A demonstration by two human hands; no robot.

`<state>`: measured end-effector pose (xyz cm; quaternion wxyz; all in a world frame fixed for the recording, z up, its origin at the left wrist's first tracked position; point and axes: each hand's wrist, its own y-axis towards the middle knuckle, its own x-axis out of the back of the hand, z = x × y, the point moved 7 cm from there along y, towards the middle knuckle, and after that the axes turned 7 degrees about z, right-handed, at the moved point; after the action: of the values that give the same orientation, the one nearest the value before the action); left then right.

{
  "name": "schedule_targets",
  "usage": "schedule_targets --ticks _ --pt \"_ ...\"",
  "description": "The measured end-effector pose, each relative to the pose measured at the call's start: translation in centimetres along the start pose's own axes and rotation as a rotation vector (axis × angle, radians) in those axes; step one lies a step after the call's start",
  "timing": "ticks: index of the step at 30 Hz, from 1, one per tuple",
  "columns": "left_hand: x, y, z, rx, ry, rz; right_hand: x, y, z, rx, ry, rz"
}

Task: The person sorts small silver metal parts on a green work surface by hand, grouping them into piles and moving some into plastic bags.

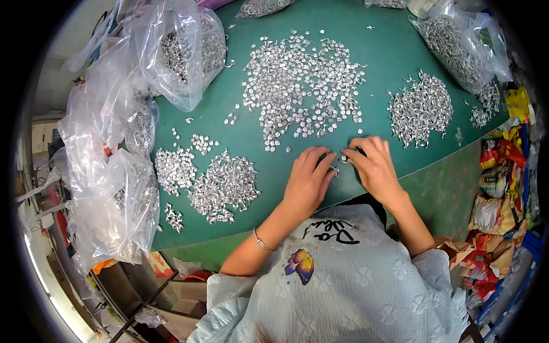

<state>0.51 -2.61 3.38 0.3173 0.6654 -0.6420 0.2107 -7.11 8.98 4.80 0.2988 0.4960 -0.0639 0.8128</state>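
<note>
My left hand [309,178] is at the table's near edge, its fingers curled and pinching a small silver metal piece [335,170]. Just to the right, my right hand [374,169] has its thumb and fingers closed on another small metal piece [343,158]. The two hands are close together, with a narrow gap between the fingertips. Beyond them spreads a large heap of small silver metal pieces [303,86]. A pile of curved, hook-like metal pieces [224,187] lies left of my left hand, and a similar hooked pile [421,110] lies right of my right hand.
Clear plastic bags of metal pieces [183,51] crowd the left side of the green table [343,17]. Another filled bag [457,51] lies at the far right. A smaller pile [175,170] sits at the left. Colourful packages [494,188] stand beyond the right edge.
</note>
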Motion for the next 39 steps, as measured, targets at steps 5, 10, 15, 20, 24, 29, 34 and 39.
schedule_targets --ticks 5,10,15,20,24,29,34,39 --pt "-1.0 -1.0 -0.7 0.017 -0.135 0.009 0.5 -1.0 -1.0 -0.025 0.075 -0.064" --pt "-1.2 -1.7 -1.0 0.060 -0.207 -0.064 -0.2 -1.4 -0.9 -0.078 0.070 -0.095" --pt "-1.0 -1.6 -0.6 0.093 -0.216 -0.113 0.0 -1.7 -0.2 -0.108 0.262 -0.055" --pt "-0.8 2.4 -0.7 0.002 0.022 0.030 -0.4 -2.0 0.9 -0.155 0.137 0.046" --pt "-1.0 3.8 0.4 -0.006 0.045 0.037 -0.4 -2.8 0.1 -0.185 0.148 -0.019" --pt "3.5 3.4 2.2 0.041 0.274 -0.251 -0.7 -2.1 0.8 -0.167 0.109 0.016" --pt "4.0 1.5 1.4 0.153 0.097 -0.257 -2.5 -0.4 2.3 -0.076 0.048 0.054" --pt "0.7 -1.8 1.3 0.240 -0.227 -0.080 -3.4 0.8 2.8 0.037 -0.016 0.009"
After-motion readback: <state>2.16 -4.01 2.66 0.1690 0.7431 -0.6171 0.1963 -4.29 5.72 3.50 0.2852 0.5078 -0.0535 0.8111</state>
